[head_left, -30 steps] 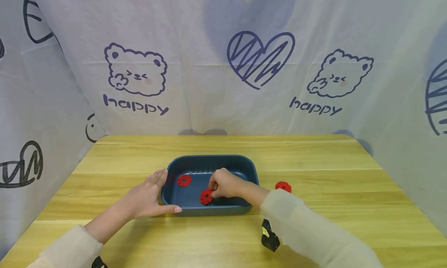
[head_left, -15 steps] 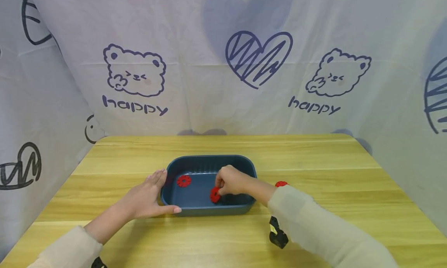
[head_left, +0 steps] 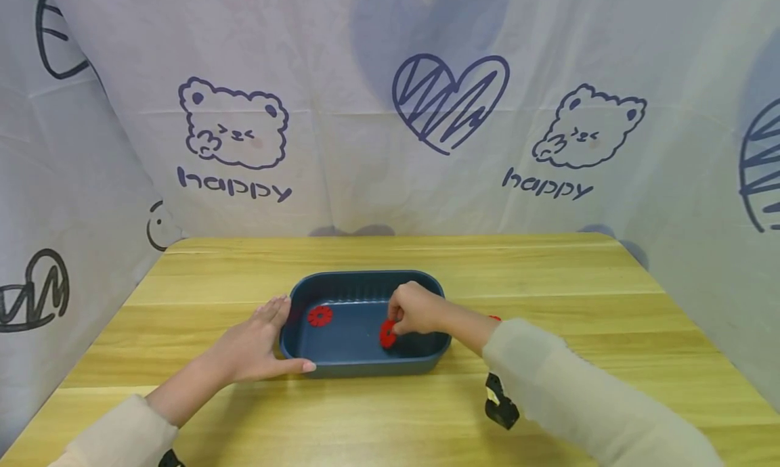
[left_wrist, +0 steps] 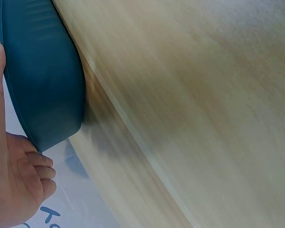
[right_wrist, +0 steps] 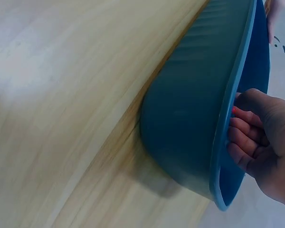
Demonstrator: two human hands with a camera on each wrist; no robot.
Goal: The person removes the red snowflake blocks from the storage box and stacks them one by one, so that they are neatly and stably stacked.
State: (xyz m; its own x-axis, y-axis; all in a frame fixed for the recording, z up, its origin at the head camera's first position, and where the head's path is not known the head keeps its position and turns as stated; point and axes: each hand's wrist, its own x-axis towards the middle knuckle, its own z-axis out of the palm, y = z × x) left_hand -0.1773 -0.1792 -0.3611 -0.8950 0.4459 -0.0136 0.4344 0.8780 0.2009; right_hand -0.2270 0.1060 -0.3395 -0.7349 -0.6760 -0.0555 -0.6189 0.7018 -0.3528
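Note:
In the head view a dark blue rectangular basin [head_left: 365, 367] stands on the table. My left hand [head_left: 256, 342] rests against its left end, fingers extended along the left side and thumb lying at the front rim. Inside the basin, toward the right, my right hand [head_left: 420, 309] pinches a red notched plastic disc [head_left: 386, 334] between thumb and fingers, holding it tilted on edge. A second red notched disc [head_left: 319, 316] lies flat on the basin floor at the left. The right wrist view shows only a speck of the held disc [right_wrist: 233, 110] past the rim.
On the wooden table [head_left: 390, 419], right of the basin, another red piece [head_left: 495, 317] is mostly hidden by the right forearm. Behind the table hangs a white printed cloth [head_left: 341, 162]. A black device [head_left: 502, 403] is under the right sleeve.
My right hand has moved right and slightly back inside the basin, carrying the pinched disc. Its sleeve now hides more of the red piece on the table. The left hand has stayed put.

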